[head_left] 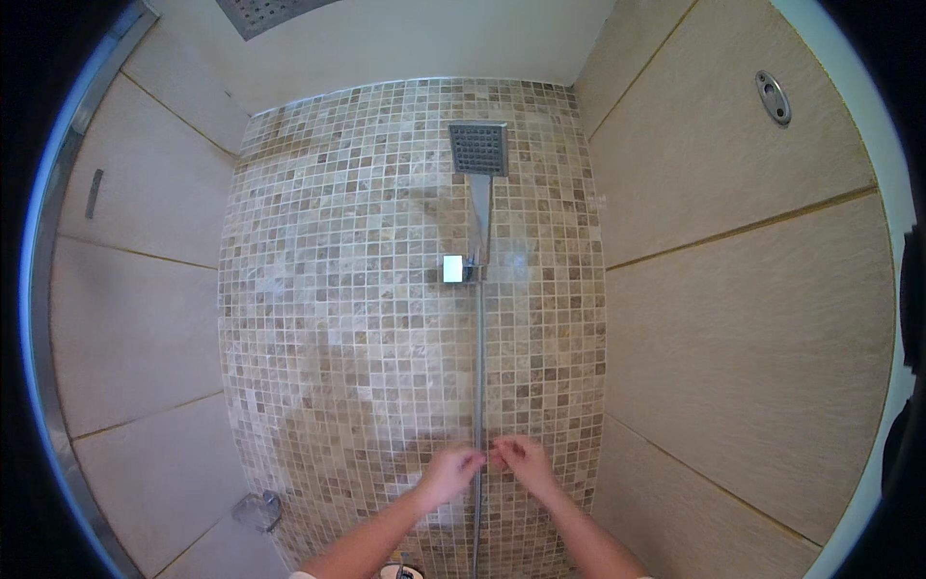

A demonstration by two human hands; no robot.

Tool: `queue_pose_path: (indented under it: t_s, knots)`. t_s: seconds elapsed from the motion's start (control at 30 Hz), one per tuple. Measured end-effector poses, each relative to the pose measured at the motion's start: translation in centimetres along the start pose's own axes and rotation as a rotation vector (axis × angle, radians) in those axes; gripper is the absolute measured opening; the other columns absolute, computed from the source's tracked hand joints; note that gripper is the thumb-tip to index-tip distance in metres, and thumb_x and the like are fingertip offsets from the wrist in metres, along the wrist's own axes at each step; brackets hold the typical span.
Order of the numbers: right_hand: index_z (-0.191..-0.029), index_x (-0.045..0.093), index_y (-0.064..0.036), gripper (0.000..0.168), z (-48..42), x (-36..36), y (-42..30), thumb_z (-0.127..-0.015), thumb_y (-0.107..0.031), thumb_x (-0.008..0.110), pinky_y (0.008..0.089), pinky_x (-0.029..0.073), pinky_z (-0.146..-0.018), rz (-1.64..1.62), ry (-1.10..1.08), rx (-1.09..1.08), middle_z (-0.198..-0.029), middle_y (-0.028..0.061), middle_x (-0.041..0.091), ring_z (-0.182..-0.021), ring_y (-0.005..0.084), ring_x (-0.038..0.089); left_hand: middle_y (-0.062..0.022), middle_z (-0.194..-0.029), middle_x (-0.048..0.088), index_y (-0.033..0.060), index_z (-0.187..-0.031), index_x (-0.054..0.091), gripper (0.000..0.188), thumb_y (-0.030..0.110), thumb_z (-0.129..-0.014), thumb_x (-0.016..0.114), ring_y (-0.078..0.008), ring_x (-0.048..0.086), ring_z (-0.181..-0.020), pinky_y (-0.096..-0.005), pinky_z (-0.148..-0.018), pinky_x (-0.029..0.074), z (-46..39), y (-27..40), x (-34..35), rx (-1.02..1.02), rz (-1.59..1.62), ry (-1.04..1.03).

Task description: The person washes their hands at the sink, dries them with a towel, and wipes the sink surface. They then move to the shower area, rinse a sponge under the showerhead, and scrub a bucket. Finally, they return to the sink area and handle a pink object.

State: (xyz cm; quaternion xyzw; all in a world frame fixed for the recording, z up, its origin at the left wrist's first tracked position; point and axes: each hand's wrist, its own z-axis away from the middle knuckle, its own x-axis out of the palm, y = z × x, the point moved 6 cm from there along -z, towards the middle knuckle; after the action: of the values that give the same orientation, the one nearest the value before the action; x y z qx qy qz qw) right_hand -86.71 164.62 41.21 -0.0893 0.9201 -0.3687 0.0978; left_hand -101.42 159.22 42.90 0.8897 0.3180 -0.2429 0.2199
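Note:
My left hand is at the metal shower hose, low in front of the mosaic-tiled wall; its bent fingertips meet the hose's line, but a firm grip cannot be made out. Just right of the hose is my right hand, fingers curled and slightly blurred; whether something small lies between them cannot be told. The hose runs straight up to a chrome wall bracket, which holds a square hand shower upright.
Large beige tiles cover both side walls. A glass soap dish juts out at lower left, and an oval metal fitting sits on the right wall. Overhead is part of a perforated shower head. A round fixture shows at the bottom edge.

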Motion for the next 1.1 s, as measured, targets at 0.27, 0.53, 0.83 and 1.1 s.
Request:
queue_pose_path:
  t_s: [0.27, 0.53, 0.83, 1.1]
  knots:
    - [-0.108, 0.060, 0.001, 0.028, -14.7, -1.4, -14.2, -0.088, -0.018, 0.058, 0.0306, 0.048, -0.076, 0.222, 0.407, -0.517, -0.094, 0.0147, 0.064, -0.085, 0.0207, 0.061, -0.0140, -0.108, 0.057, 0.0036, -0.124, 0.047, 0.040, 0.003, -0.086, 0.057, -0.0203, 0.059, -0.091, -0.0308, -0.078, 0.048, -16.3, 3.2, -9.6, 0.068, 0.262, 0.488]
    - [-0.105, 0.056, 0.003, 0.023, -24.7, 0.2, -18.0, -0.087, -0.012, 0.056, 0.0280, 0.045, -0.077, -0.015, 0.212, -0.347, -0.094, 0.0102, 0.063, -0.087, 0.0169, 0.058, -0.0160, -0.130, 0.045, 0.0019, -0.135, 0.033, 0.052, 0.003, -0.088, 0.055, -0.0251, 0.046, -0.119, -0.0339, -0.096, 0.040, -19.4, 3.0, -10.3, 0.114, 0.290, 0.433]
    - [-0.102, 0.051, 0.002, 0.014, -23.2, -3.1, -19.5, -0.092, -0.005, 0.046, 0.0298, 0.048, -0.072, -0.626, 0.441, -0.464, -0.091, 0.0096, 0.060, -0.078, 0.0175, 0.058, -0.0171, -0.140, 0.035, 0.0038, -0.138, 0.028, 0.060, 0.014, -0.088, 0.058, -0.0274, 0.037, -0.128, -0.0381, -0.101, 0.034, -17.5, 4.7, -8.9, 0.009, 0.464, 0.271]
    - [-0.109, 0.048, 0.000, 0.019, -9.4, -3.5, -7.0, -0.095, -0.012, 0.044, 0.0355, 0.050, -0.074, -0.957, 0.355, -0.031, -0.096, 0.0103, 0.059, -0.084, 0.0209, 0.059, -0.0171, -0.129, 0.046, 0.0025, -0.134, 0.031, 0.052, 0.011, -0.089, 0.056, -0.0262, 0.046, -0.119, -0.0350, -0.096, 0.038, -11.0, 3.7, 1.9, -0.080, 0.628, 0.198]
